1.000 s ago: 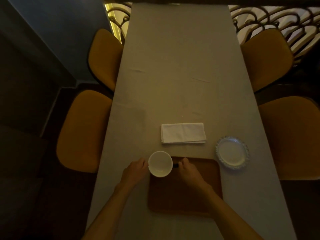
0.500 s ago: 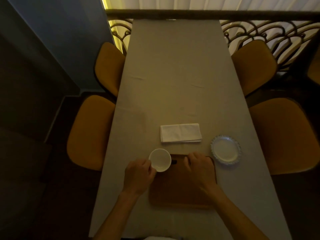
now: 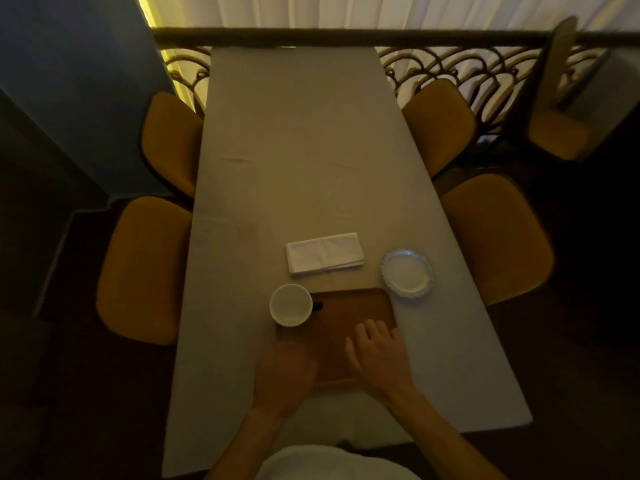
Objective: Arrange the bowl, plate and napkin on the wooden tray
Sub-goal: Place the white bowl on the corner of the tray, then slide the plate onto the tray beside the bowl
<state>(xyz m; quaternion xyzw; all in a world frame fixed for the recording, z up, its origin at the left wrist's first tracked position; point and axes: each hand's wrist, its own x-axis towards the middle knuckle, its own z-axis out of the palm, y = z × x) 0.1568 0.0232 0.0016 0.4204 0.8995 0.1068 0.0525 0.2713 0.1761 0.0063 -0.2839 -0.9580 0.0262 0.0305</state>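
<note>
Dim yellowish light falls over a long table [image 3: 294,150] covered in a pale cloth, with mustard-coloured chairs [image 3: 145,268] along both sides and a dark scrolled railing [image 3: 450,67] across its far end. Near the person's end lies the wooden tray [image 3: 353,313], which serves to place everything else. The white bowl [image 3: 291,304] sits at the tray's far left corner, overlapping its edge; whether it rests on the tray or on the cloth beside it I cannot tell. Just beyond the tray's far edge, on the cloth, lies the folded white napkin [image 3: 325,252]. The small plate [image 3: 407,273] with a scalloped rim sits on the cloth off the tray's far right corner, its rim about touching that corner. The right hand [image 3: 379,355] lies over the tray's right half, fingers straight and loosely spread, holding nothing. The left hand [image 3: 285,374] hangs over the tray's near left corner, blurred; its fingers look relaxed and it grips nothing.
</note>
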